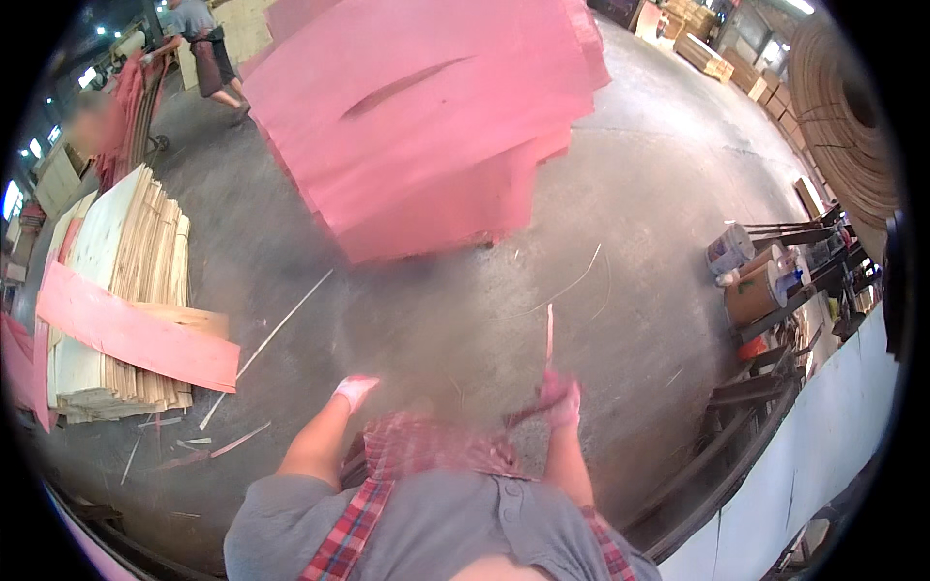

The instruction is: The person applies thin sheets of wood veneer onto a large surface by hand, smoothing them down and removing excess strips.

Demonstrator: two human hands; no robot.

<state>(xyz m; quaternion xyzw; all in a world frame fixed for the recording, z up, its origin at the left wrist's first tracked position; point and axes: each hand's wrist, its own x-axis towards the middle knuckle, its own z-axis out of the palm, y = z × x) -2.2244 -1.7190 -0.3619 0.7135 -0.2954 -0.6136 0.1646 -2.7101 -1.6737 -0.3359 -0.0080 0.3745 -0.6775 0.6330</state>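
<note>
My left hand (356,389), in a pale pink-stained glove, hangs beside my red plaid apron (412,443). Nothing shows in it, and its slightly blurred fingers look stretched out. On the other side, my gloved right hand (565,405) is closed around something dark and narrow (523,414), too blurred to name. A thin pink strip (550,334) reaches up from that hand; whether it is held or lies on the floor I cannot tell. Ahead of me stands a large stack of pink sheets (436,126), its layers uneven and a dark slit-like mark on the top sheet.
At left, pale veneer sheets (121,290) are stacked with a pink strip (140,324) across them. Scraps lie on the concrete floor (639,261). Buckets (756,290) and a metal frame (746,412) line the right. Another person (205,48) stands far left by a loaded cart (131,116).
</note>
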